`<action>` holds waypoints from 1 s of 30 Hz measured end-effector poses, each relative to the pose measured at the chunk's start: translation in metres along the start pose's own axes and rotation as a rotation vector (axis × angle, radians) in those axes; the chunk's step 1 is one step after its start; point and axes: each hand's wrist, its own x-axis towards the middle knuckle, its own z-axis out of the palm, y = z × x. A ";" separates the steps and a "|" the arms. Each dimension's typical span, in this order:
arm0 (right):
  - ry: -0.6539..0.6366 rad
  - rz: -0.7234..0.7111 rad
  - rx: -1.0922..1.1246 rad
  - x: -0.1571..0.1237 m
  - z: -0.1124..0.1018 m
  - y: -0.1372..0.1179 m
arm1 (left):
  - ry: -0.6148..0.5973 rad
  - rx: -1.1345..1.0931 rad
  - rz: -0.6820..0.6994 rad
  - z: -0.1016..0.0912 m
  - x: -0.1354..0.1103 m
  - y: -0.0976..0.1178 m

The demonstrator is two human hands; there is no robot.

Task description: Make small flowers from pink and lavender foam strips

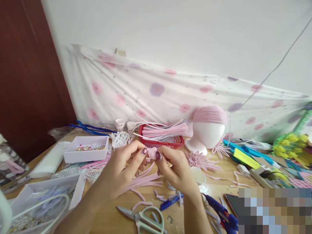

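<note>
My left hand (123, 169) and my right hand (176, 169) meet above the middle of the wooden table (243, 169). Both pinch one small pink fuzzy piece (152, 152) between thumbs and fingertips. Loose pink pipe-cleaner strips (146, 180) lie on the table just under the hands. A small white cup (198, 175) stands right of my right wrist.
A red basket (170, 141) of pink strips and a white foam head (208, 133) with pink hair stand behind. White trays (85, 154) of beads sit left. Scissors (143, 219), a blue pen (170, 201) and a blue glue gun (221, 213) lie near the front edge.
</note>
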 end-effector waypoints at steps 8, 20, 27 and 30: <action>0.072 -0.052 -0.212 0.000 0.011 -0.008 | 0.163 0.167 0.222 0.011 -0.001 -0.004; 0.171 -0.025 -0.432 -0.003 0.024 -0.009 | 0.416 0.054 0.280 0.019 -0.002 -0.014; -0.012 0.013 -0.576 -0.001 0.021 -0.003 | 0.245 0.000 0.194 0.003 0.009 -0.011; -0.036 -0.010 -0.597 0.001 0.025 -0.003 | 0.257 0.040 0.195 0.003 0.011 -0.012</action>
